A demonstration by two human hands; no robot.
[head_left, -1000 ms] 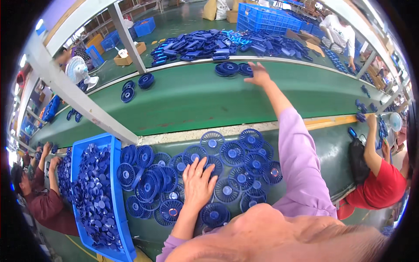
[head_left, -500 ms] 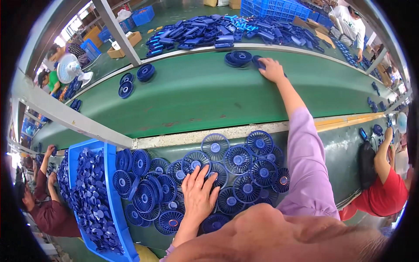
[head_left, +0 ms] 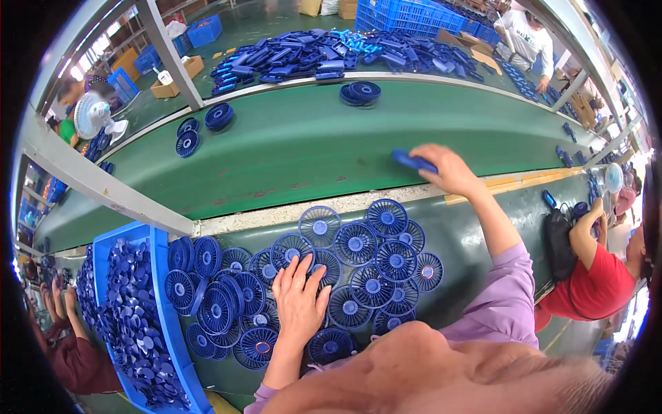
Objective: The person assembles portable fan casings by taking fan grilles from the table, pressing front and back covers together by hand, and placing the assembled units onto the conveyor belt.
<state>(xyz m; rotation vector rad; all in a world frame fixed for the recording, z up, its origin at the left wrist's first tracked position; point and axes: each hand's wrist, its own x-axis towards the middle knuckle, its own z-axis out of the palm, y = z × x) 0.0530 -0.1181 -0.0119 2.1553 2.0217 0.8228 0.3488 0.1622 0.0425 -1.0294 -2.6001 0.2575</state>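
Right hand [head_left: 447, 168], head view: fingers narrowed on a dark-blue, round, flattish plastic piece [head_left: 414, 161], tilted nearly edge-on above the smooth green conveyor belt [head_left: 276, 159], toward its near edge. Blurred; cannot tell whether it is one piece or several. Left hand [head_left: 301, 301]: palm down, fingers loosely spread, fingertips over a dark-blue, spoked, round plastic grille [head_left: 292, 252] on the glossy dark-green worktable [head_left: 455, 228].

Handling, my judgement: grip by the solid rim, since the thin spokes look easy to bend; lift over the belt's edge without scraping; lower flat, so rims don't hook neighbours; left palm light, only steadying.

Counts: piece in right hand, apparently one. Grilles on worktable, roughly two dozen or more; overlaps prevent an exact tally. Two of these show reddish hub rings. On belt: one stack ahead [head_left: 360, 92], at least two grilles; to the left, another stack [head_left: 218, 116], depth unclear, plus two grilles [head_left: 187, 143] beside it. Bright-blue rectangular plastic tray [head_left: 167, 310]: one, its small dark-blue discs [head_left: 141, 317] too many to count.
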